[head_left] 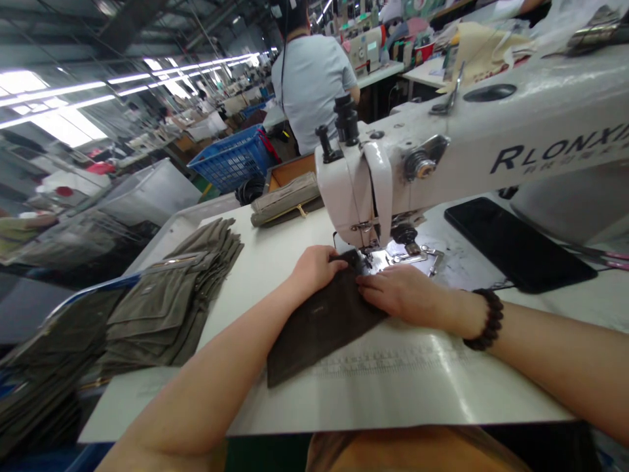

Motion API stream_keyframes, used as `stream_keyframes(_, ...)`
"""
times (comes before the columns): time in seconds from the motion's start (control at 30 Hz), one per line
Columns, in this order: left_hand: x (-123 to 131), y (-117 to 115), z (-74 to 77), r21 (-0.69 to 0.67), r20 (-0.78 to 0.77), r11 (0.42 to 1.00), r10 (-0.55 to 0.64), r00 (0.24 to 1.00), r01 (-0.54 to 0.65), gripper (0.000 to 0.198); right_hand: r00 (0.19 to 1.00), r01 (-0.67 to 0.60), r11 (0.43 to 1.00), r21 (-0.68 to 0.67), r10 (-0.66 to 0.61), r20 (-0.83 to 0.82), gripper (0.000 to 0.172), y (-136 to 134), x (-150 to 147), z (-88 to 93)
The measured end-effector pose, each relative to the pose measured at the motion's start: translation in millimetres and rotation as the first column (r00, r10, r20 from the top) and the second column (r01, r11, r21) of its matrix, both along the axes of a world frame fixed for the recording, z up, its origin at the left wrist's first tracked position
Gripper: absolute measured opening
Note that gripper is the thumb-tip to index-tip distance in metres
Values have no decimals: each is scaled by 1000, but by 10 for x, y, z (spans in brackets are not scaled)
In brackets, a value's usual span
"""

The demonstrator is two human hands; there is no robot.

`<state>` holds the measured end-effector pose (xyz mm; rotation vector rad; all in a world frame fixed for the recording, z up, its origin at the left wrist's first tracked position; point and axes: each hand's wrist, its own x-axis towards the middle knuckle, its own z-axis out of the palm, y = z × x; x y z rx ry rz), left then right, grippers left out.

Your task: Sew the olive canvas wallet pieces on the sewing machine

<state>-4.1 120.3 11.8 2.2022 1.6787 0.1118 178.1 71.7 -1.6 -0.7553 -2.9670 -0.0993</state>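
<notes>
A dark brown fabric piece (324, 328) lies on the white sewing table (393, 387), its upper corner under the needle area of a white sewing machine (354, 190). My left hand (317, 265) grips the fabric's upper left edge, thumb and fingers pressed together just left of the needle. On the right edge rests my right hand (403, 292), fingers together and pressing the cloth down beside the lit needle plate. A beaded bracelet (486, 319) circles my right wrist.
Stacked brown fabric pieces (157, 308) lie at the left. Behind the fabric is a zippered brown bundle (285, 200). A black phone (515, 242) lies right of the machine head. A blue basket (233, 157) and a seated person (314, 85) are farther back.
</notes>
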Motion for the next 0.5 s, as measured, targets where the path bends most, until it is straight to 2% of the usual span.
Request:
stream_keyframes(0.07,72,165,-37,19,-8,1000,-1,1000,1,15,997,80,997,4,-80,9,24,65,-12,-1)
stream_keyframes(0.17,188,316,-106,64,-7,997,-32,999,32,24,992,122,992,8,-122,13,24,111,5,2)
stream_keyframes(0.4,208,272,-146,148,-7,972,-186,983,185,31,994,94,995,32,-96,44,21,71,87,23)
stream_keyframes(0.5,188,270,-143,165,-15,965,-206,978,206,29,994,93,994,49,-95,43,20,79,93,23)
